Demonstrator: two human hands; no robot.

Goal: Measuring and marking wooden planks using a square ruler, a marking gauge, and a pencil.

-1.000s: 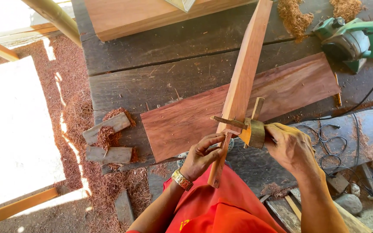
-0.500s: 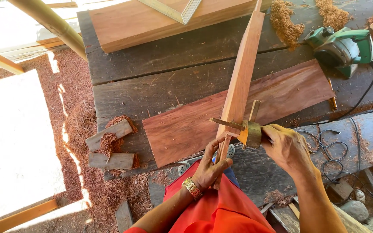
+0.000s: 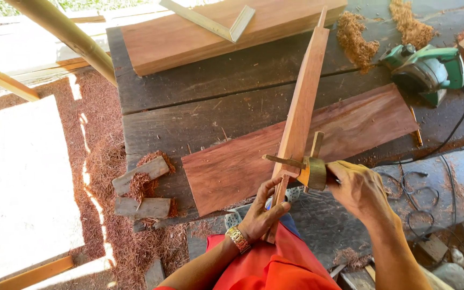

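The long narrow batten [image 3: 303, 102] lies w/ its long axis running up and away from the person, near end resting on the wide reddish board [image 3: 350, 129] on the desk [image 3: 200, 102]. The left hand [image 3: 261, 215] has its grip wrapped round the batten's thin near end, nearer the body. The right hand [image 3: 358, 188], just right of the batten, has its grip closed on a wooden marking gauge [image 3: 310, 169] whose stem crosses the batten's face. A green power planer [image 3: 430, 67] and its cord lie well apart to the right, w/ shavings behind; nothing blocks the batten's length.

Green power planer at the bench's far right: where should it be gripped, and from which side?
Grip the green power planer by its raised top housing, coming from above. It sits flat on the workbench; its cord trails toward the near side, and wood shavings lie to its left.
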